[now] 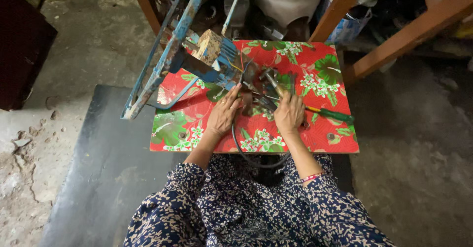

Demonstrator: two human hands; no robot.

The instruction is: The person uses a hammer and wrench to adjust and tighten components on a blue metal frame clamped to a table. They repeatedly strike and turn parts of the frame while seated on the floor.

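the left hand [224, 115] is lying flat, fingers loosely spread, pressing beside the metal assembly [258, 87] on the red floral table [325, 129]; the right hand [289, 113] is curling round its near right edge, and how firmly it is gripping cannot be told. the green-handled screwdriver [331, 113] is lying crosswise just right of that nearer hand

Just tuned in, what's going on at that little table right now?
A person in a dark patterned dress sits at a small table covered in a red flowered cloth. Both hands are on a cluster of metal parts and wires at its middle: the left hand rests flat beside it, and the right hand grips into it. A green-handled screwdriver lies just right of that hand. A blue metal frame leans over the table's left side.
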